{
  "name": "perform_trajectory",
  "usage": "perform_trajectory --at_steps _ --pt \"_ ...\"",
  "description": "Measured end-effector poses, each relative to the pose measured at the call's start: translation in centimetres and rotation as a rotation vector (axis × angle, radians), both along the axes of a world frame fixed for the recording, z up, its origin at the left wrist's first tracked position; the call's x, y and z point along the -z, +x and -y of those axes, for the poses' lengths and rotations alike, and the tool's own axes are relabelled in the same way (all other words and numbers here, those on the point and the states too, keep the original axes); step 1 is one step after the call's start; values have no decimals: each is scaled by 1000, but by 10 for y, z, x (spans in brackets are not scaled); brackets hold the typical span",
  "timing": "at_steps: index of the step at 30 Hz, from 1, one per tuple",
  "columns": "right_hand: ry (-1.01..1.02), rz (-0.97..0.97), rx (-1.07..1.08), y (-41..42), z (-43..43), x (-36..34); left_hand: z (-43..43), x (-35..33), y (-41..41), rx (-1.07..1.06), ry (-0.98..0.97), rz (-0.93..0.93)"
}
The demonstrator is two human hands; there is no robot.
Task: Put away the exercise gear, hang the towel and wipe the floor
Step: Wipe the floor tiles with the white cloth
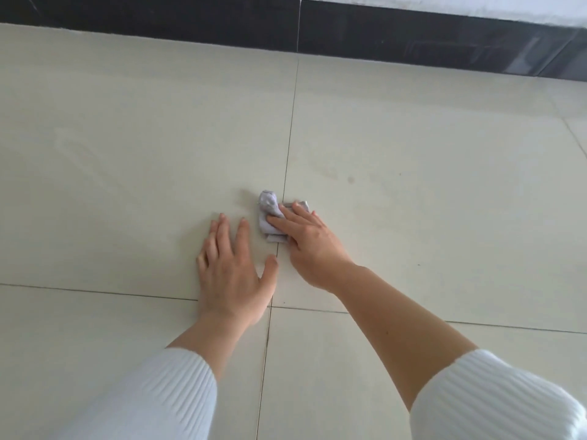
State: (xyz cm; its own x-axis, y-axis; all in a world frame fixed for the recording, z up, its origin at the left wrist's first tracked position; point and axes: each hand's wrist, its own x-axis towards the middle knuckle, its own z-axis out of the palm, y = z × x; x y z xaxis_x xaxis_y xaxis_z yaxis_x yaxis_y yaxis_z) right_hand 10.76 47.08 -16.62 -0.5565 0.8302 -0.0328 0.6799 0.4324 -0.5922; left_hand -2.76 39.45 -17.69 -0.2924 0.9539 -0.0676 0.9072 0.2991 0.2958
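**Right hand** (309, 241): the fingers are stretched out nearly straight and laid on top of a small crumpled grey-lilac cloth (268, 206), pressing it against the pale cream tiled floor (127, 154). No finger curls round the fabric. The thumb is hidden under the hand, so I cannot tell whether it nips an edge. The cloth lies beneath and just beyond the fingertips, with its bunched end poking out toward the wall. It straddles the long dark grout line (290, 138) that runs from the person to the wall.

**Left hand** (233, 271): the fingers are spread and the palm is flat on the tile just left of the grout line, holding nothing. In my judgement it serves as a prop. Both forearms are bare, with white ribbed sleeves (152, 398) ending near the elbows.

**Further out:** a faint round spot (351, 178) sits right of the grout line, near the cloth. Dull streaks (79, 147) lie well left of the line. A glossy black skirting board (190, 30) stands where the line meets the wall.

**Assessment:** the step in hand is wiping the floor. No exercise gear or towel is in view, so those steps cannot be verified.

**Next move:** it calls for steady downward pressure and a sweep across the grout line toward the spot, with the cloth trapped under the fingers. Bunched as it is, the cloth covers little tile, so spreading it would likely serve better.
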Motion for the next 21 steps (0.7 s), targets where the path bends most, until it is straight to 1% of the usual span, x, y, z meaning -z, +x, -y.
perform_trajectory --at_steps 4,6,7,9,11,13,17,21 --pt "21 20 33 11 52 -1 -3 -5 -12 69 -66 160" --pt "31 33 43 16 77 0 -4 -13 -23 102 -133 272" --pt "26 37 39 18 91 0 2 -15 -29 101 -134 338" --pt "12 49 22 20 123 -1 32 -17 -37 54 -59 473" --pt "-7 61 -4 21 157 -4 74 -16 -39 10 16 570" --pt "-1 64 -38 21 189 -7 112 -15 -38 6 49 577" --pt "-7 73 -127 18 238 -11 173 -17 -38 -25 63 525" --pt "-19 112 -240 9 290 -11 237 -26 -45 15 15 425"
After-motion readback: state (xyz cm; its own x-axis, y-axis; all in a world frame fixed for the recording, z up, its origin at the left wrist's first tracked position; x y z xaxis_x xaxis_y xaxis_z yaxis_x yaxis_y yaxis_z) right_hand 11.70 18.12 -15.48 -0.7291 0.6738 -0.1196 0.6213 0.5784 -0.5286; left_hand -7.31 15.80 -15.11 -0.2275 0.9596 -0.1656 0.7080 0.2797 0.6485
